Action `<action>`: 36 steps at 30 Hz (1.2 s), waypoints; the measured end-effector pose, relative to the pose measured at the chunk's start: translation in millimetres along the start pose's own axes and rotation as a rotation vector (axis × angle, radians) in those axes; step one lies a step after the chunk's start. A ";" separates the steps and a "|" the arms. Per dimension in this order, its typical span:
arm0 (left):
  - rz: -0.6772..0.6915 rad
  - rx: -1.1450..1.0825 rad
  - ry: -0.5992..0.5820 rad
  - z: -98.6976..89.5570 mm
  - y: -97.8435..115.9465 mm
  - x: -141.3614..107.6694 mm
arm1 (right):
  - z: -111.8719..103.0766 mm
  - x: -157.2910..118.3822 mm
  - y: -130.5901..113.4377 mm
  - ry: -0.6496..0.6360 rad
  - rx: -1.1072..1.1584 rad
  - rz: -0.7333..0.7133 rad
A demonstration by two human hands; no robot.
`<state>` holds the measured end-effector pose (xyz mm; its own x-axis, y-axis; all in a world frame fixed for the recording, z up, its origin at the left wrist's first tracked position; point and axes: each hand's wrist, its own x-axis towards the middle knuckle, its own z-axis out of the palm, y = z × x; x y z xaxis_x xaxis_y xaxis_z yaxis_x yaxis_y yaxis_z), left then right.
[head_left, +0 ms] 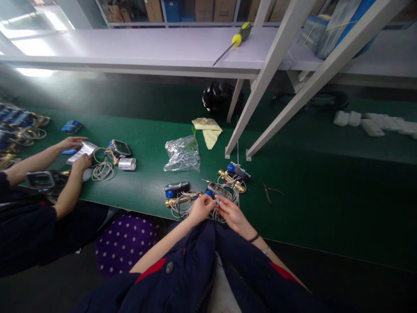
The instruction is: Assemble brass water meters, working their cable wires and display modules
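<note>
While the right hand (232,216) is pinching a small blue piece (218,201), the left hand (201,209) is lying just beside it.
Cables (213,214) are lying beneath, by the desk's near edge (293,241); left grip unclear.

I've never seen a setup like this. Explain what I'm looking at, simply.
There is no machine here: one picture, from a camera on a person's head, looking forward and down. Their left hand and right hand meet over a green table. The right fingertips pinch a small light-blue piece, too small to identify; the left fingertips are beside it. Around them lie brass fittings and coiled cables; further off, a clear plastic bag, a yellow cloth and pliers. A screwdriver rests on the raised shelf. Another person works at left.
</note>
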<state>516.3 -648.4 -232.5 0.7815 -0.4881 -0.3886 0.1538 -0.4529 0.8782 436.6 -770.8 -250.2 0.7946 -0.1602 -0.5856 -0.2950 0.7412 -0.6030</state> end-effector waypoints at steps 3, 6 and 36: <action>-0.001 -0.002 -0.002 -0.2 1.2 -0.3 | -0.7 -0.4 -0.5 -0.014 -0.008 0.000; -0.006 -0.001 -0.004 -0.5 2.0 -0.6 | -1.5 -0.4 -0.7 -0.024 -0.019 -0.002; -0.117 -0.093 -0.015 10.7 -7.5 2.0 | -13.3 2.3 0.7 0.046 -0.770 -0.413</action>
<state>510.3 -653.9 -242.9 0.7456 -0.4477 -0.4936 0.2993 -0.4367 0.8483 431.2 -779.4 -259.2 0.8997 -0.3574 -0.2506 -0.2776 -0.0254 -0.9603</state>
